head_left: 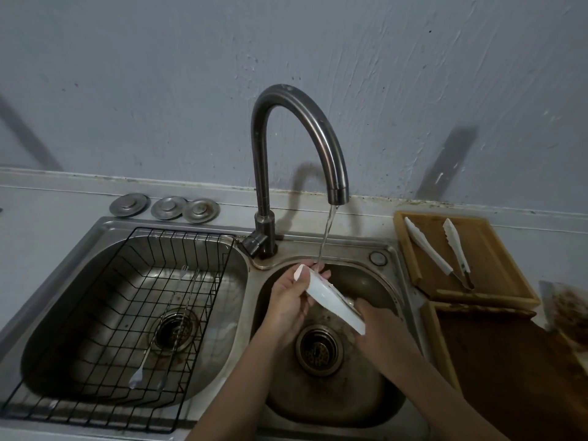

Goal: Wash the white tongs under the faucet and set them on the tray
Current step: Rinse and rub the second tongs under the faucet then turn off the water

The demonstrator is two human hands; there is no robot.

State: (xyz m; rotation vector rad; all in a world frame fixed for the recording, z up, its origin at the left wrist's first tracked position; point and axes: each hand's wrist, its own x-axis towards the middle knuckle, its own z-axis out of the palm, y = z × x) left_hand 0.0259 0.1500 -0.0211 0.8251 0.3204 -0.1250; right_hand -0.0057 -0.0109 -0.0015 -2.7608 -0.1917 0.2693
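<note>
White tongs (pixel 331 299) slant across the right sink basin (pixel 381 281), upper end toward the water stream. My left hand (pixel 291 297) grips that upper end, and my right hand (pixel 378 323) holds the lower end. Water runs from the curved metal faucet (pixel 299 144) onto the tongs' top near my left fingers. A wooden tray (pixel 496 249) lies on the counter at the right. On it rest one pair of white tongs (pixel 428 246) and a second white pair with metal tips (pixel 458 249).
A black wire rack (pixel 127 313) sits in the left basin with long thin utensils (pixel 152 345) lying in it. Three metal drain plugs (pixel 165 206) line the back ledge. A darker wooden tray (pixel 496 361) lies at the front right, with a blurred object (pixel 569 313) beside it.
</note>
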